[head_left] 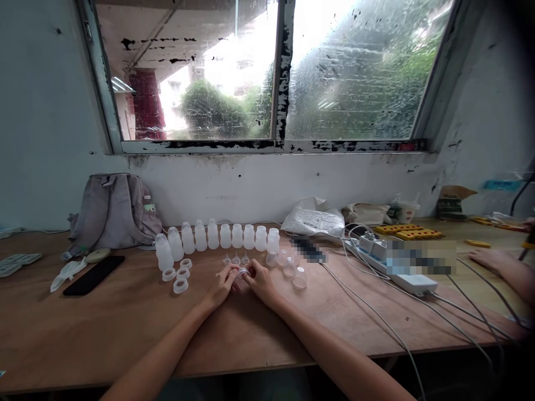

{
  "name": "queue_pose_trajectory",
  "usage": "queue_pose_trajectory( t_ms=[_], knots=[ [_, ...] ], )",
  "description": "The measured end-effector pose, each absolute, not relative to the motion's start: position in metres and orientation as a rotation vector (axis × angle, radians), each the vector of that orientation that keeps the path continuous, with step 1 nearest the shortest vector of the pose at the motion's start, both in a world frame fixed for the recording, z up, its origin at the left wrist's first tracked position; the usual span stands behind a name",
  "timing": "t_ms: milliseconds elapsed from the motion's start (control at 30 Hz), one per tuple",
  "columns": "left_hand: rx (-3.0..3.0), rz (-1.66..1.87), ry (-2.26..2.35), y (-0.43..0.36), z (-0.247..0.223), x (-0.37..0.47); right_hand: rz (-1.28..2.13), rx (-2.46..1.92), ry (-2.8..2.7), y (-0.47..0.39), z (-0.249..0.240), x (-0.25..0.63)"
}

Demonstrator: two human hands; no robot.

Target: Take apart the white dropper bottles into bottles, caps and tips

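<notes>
My left hand (223,285) and my right hand (259,282) meet over the table, their fingers closed around a small white ring (242,272). Just behind them stand three clear nipples (236,259). A curved row of several translucent bottles (225,236) runs behind these; the ones toward the left end have domed tops, while those toward the right look uncapped. Several white rings (180,286) lie left of my hands. To the right sit several clear domed caps (299,278). My fingers partly cover the ring, so its details are hard to tell.
On the wooden table (125,334), a grey backpack (112,214) and a black case (94,275) are at left. A white power strip (412,283) with cables lies right. Behind is a silvery bag (315,218). Another person's hand (487,258) rests at far right.
</notes>
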State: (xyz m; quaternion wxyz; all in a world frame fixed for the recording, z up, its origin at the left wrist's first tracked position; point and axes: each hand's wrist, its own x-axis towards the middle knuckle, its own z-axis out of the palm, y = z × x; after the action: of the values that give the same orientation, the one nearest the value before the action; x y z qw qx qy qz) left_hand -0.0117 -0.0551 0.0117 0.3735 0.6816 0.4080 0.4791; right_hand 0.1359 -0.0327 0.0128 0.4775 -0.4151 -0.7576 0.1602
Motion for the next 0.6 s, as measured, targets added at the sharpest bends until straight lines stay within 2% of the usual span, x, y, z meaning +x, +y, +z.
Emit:
queue_pose_trajectory(
  t_ms=[600],
  knots=[
    [1.885, 1.082, 0.937, -0.0572, 0.0068, -0.0106, 0.432, -1.102, -1.759, -0.0255, 0.0057, 0.1345]
  ],
)
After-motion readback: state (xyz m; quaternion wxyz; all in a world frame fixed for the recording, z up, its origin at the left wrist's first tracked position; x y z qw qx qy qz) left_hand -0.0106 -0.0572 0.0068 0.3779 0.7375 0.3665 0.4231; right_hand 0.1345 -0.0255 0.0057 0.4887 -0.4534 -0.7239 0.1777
